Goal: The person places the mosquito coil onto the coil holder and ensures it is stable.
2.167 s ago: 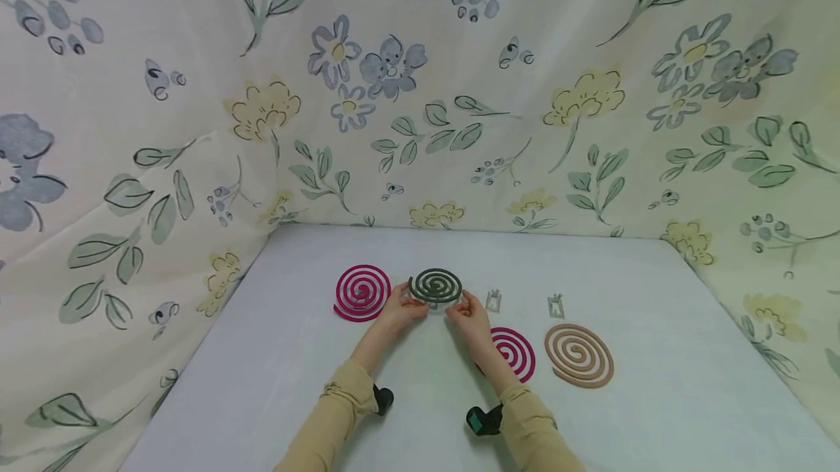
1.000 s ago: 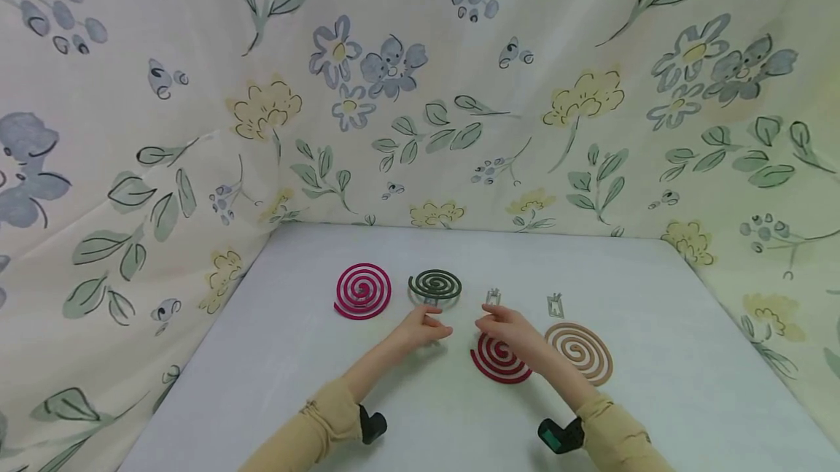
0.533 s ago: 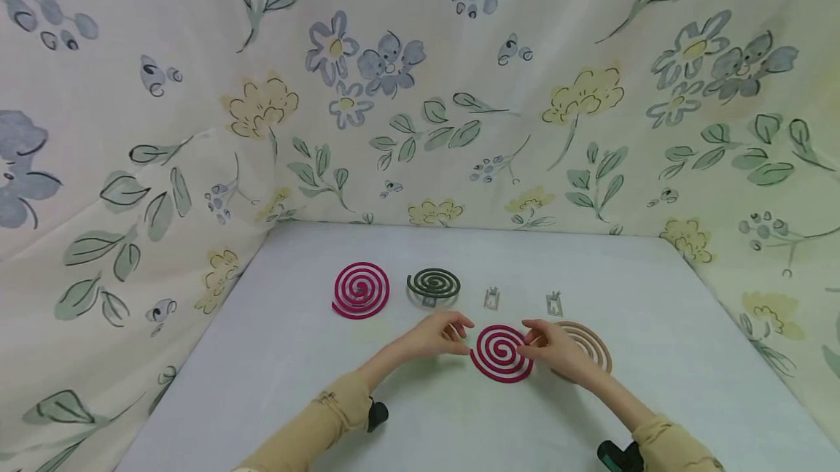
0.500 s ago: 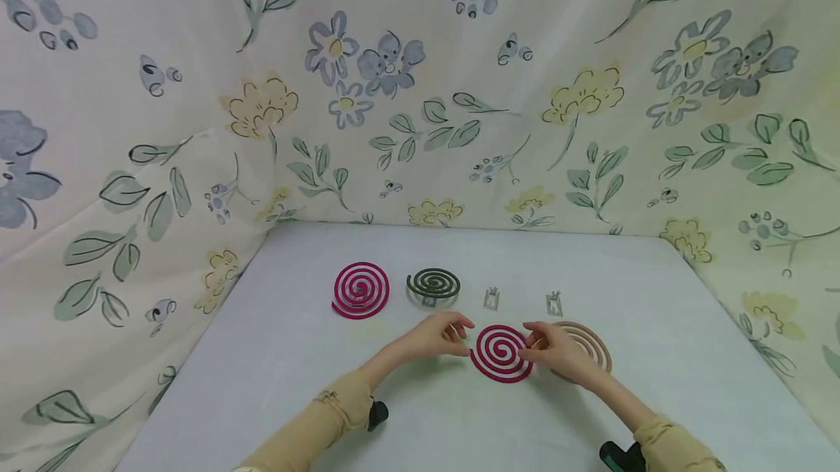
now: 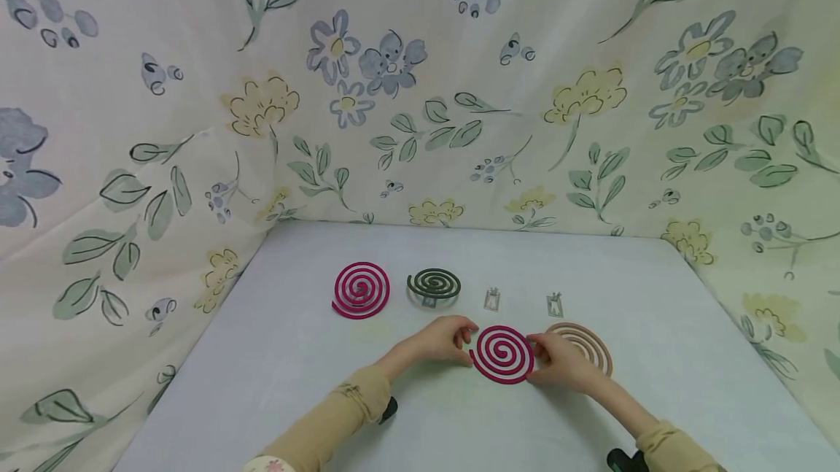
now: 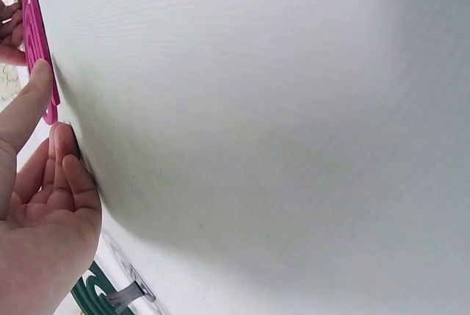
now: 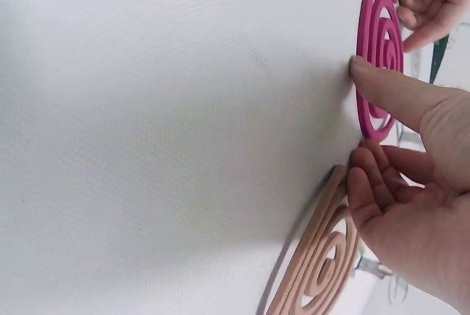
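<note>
A pink mosquito coil [image 5: 502, 354] lies flat on the white table between my two hands. My right hand [image 5: 563, 364] holds its right rim, thumb at the near side and index finger at the far side. At the left rim is my left hand [image 5: 441, 341], thumb by the coil's outer tail and index finger spread away from it, fingers loosely bent. Seen from the right wrist, the right thumb overlaps the pink spiral. A tan mosquito coil [image 5: 596, 349] lies to the right, partly hidden under my right hand.
Farther back, a dark green mosquito coil [image 5: 434, 284] sits raised on a metal stand [image 5: 429, 303]. Left of it is another pink mosquito coil [image 5: 362, 290]. Two small metal stands [image 5: 492, 299] lie behind the near coils. A floral cloth [image 5: 420, 129] hangs behind the table.
Both hands have left the green coil, which now stays on its stand. They have come toward me and right, then closed in on either side of the near pink coil.
</note>
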A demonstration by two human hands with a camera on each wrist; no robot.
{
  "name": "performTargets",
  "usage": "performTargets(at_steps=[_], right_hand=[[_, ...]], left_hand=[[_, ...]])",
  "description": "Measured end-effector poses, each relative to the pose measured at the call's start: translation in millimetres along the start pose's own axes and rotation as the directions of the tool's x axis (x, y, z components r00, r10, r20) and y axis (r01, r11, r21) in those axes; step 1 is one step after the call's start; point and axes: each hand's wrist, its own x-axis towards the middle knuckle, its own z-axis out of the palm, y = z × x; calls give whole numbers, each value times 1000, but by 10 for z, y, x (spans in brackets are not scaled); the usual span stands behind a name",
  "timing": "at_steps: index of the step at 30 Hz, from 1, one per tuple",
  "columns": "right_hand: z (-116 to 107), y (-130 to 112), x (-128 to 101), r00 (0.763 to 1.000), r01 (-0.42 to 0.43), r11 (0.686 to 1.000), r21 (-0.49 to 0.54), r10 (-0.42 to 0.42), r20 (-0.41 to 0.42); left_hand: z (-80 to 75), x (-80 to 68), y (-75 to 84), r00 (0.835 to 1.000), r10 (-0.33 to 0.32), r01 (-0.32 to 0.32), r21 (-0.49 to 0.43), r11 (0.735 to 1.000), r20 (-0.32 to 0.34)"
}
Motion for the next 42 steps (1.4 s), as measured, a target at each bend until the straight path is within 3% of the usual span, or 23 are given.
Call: performTargets(at_steps=[10,24,31,37,42], right_hand=[[16,38,3,998,63,995,-74,-64,-17],[51,91,-3,993,102,994,-38,-104,-55],[81,139,-2,987,139,990,-33,-141,-82],[97,169,-25,969,204,978,50,-195,-149],[47,157,-38,973,219,959,179,-201,-114]], left_hand=[[17,-18,44,1000,13,-12,59,998,-13],[48,-43,49,999,-7,9,29,1000,-48],[32,-53,21,999,-8,7,-32,999,-40],[-5,-98,-5,999,24,-27,-93,995,-41],[-60,-125,-20,1000,25,-26,-150,988,-12]])
